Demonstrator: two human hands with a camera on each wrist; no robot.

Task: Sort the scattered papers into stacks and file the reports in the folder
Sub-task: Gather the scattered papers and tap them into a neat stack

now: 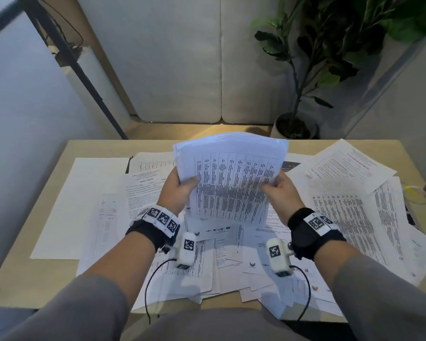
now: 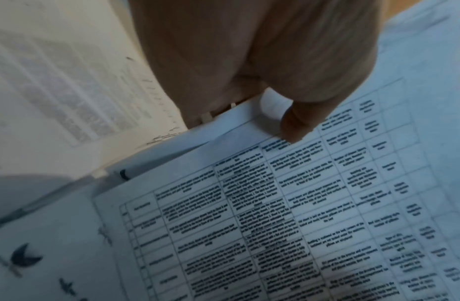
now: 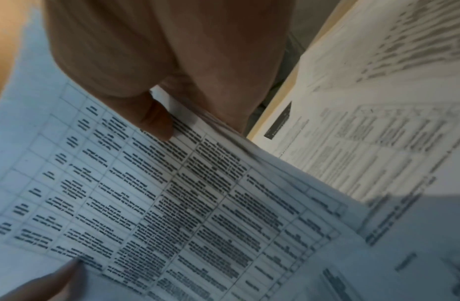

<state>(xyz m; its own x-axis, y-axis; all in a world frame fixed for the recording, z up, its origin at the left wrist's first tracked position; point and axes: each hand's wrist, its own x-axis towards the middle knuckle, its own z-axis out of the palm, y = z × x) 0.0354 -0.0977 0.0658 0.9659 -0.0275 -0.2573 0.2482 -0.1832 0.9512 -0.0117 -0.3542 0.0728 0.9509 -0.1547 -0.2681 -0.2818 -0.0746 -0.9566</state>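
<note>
I hold a sheaf of printed table sheets (image 1: 231, 178) up above the desk, tilted toward me. My left hand (image 1: 180, 188) grips its left edge, thumb on the top sheet. My right hand (image 1: 277, 187) grips the right edge the same way. In the left wrist view the left hand's thumb (image 2: 295, 126) presses on the table sheets (image 2: 288, 213). The right hand's thumb (image 3: 156, 120) pinches the sheets (image 3: 146, 193) in the right wrist view. Many loose papers (image 1: 349, 217) lie scattered over the wooden desk (image 1: 47, 267). A dark folder's edge (image 1: 128, 164) peeks out under papers at the back left.
A blank white sheet (image 1: 74, 207) lies at the desk's left. More printed pages (image 1: 340, 163) overlap at the back right. A potted plant (image 1: 295, 124) stands behind the desk's far right edge. A yellow-marked item (image 1: 413, 193) sits at the right edge.
</note>
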